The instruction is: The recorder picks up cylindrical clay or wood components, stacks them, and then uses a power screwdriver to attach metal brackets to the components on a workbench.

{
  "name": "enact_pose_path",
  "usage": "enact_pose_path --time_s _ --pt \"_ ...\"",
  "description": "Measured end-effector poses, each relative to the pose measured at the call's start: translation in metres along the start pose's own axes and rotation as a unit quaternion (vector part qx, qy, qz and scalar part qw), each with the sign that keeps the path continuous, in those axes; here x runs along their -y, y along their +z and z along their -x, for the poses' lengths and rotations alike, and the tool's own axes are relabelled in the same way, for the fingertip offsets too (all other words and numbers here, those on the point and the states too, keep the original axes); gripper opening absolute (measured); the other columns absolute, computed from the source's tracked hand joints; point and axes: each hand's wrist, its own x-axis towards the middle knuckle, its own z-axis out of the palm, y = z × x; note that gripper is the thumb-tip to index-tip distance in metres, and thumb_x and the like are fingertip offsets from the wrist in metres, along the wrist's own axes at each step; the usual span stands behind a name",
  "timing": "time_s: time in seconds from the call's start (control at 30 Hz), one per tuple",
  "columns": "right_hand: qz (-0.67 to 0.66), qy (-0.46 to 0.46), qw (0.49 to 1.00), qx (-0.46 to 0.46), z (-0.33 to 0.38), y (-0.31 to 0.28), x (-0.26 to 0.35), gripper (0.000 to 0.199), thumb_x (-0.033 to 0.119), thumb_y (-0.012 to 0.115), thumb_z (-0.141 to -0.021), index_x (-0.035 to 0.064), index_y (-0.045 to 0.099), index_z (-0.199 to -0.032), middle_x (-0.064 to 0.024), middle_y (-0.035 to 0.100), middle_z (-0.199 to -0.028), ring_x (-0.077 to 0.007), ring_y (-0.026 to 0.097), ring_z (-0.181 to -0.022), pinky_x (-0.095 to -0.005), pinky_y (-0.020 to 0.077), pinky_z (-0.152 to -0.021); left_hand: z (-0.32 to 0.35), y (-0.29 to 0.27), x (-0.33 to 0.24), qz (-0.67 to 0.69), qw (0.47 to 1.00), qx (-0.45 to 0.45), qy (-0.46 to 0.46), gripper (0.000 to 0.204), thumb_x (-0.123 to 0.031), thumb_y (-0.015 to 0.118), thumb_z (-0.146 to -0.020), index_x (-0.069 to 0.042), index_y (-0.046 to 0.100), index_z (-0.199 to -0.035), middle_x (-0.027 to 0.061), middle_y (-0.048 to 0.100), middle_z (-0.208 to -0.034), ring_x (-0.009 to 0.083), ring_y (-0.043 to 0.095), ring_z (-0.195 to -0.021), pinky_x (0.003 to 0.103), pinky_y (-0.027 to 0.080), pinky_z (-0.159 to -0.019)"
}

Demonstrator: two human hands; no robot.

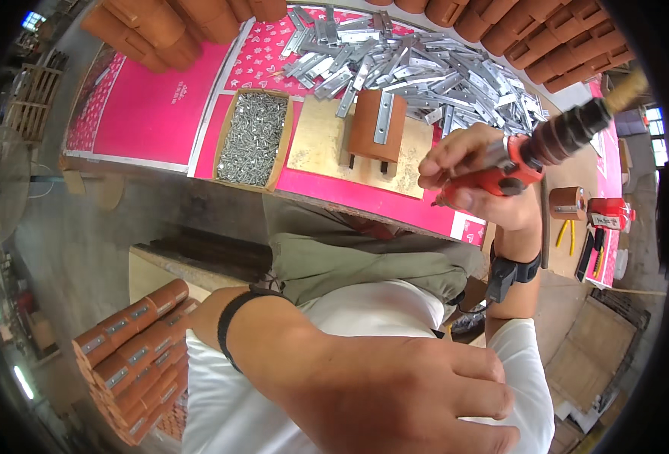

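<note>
My right hand [474, 178] grips a red and black power screwdriver [535, 151], raised over the pink-covered workbench [156, 102]. Just left of it stands a brown wooden block [368, 125] with a silver metal plate on its face, resting on a plywood board [323, 140]. My left hand [410, 393] is low and close to the camera, fingers spread flat, holding nothing, with a black band on the wrist.
A cardboard box of screws [255, 138] sits left of the board. A heap of silver metal plates [417, 64] covers the bench's far side. Brown blocks are stacked along the back [160, 26] and beside my left leg [134, 359]. Pliers and a red tool [603, 219] lie right.
</note>
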Motion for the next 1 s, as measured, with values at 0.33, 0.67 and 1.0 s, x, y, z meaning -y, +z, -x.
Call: enact_pose_path --time_s 0.33,0.67,1.0 --pt "0.121 -0.053 0.953 -0.272 0.014 -0.018 -0.063 0.025 -0.003 0.071 -0.086 -0.0008 0.065 -0.11 -0.0073 0.07 -0.094 -0.0113 0.065 -0.078 -0.0275 0.0559 -0.071 0.027 -0.084 -0.004 -0.503 0.836 0.108 -0.193 0.012 -0.004 0.072 -0.08 -0.004 0.073 -0.092 0.0118 0.072 -0.093 0.0268 0.069 -0.079 0.038 0.054 -0.071" --pt "0.13 -0.104 0.933 -0.318 0.023 -0.026 -0.095 0.025 -0.004 0.069 -0.086 -0.0002 0.064 -0.111 -0.0042 0.069 -0.093 -0.01 0.065 -0.081 -0.027 0.0544 -0.073 0.087 -0.213 0.069 -0.651 0.609 0.157 -0.425 0.028 -0.017 0.074 -0.084 -0.003 0.074 -0.108 0.0125 0.068 -0.092 0.0313 0.062 -0.095 0.043 0.049 -0.087" --pt "0.117 -0.111 0.924 -0.345 0.031 -0.03 -0.093 0.026 -0.003 0.069 -0.085 0.0 0.064 -0.11 -0.0043 0.069 -0.093 -0.0105 0.065 -0.083 -0.0284 0.0542 -0.077 0.096 -0.216 0.088 -0.671 0.588 0.185 -0.412 0.01 -0.011 0.074 -0.081 -0.002 0.074 -0.086 0.014 0.067 -0.083 0.0319 0.065 -0.088 0.043 0.051 -0.08"
